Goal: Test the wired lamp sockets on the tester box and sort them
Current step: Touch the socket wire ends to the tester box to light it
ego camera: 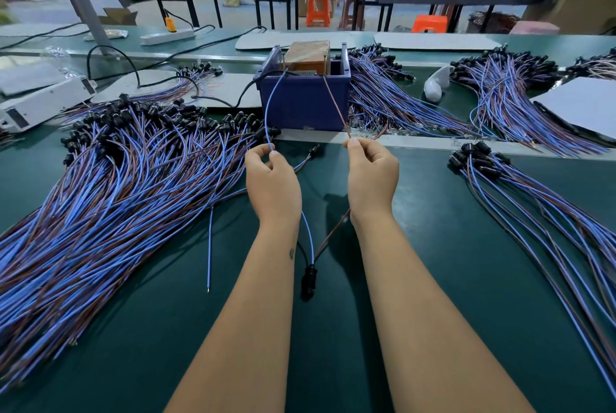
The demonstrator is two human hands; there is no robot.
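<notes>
hands point(321, 176) pinching wires, tester box point(305, 102) beyond

Bright, even overhead light fills the scene. Soft shadows fall on the green desk point(433, 246) beneath the forearms and a dangling socket point(308, 279). Wide-angle distortion bends the edges. The far background is blurred and slightly washed out; the centre is sharp.

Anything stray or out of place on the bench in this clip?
One blue wire lies alone on the green mat, right of the big left pile, with no socket seen on it. The left hand and right hand each pinch a wire.
</notes>
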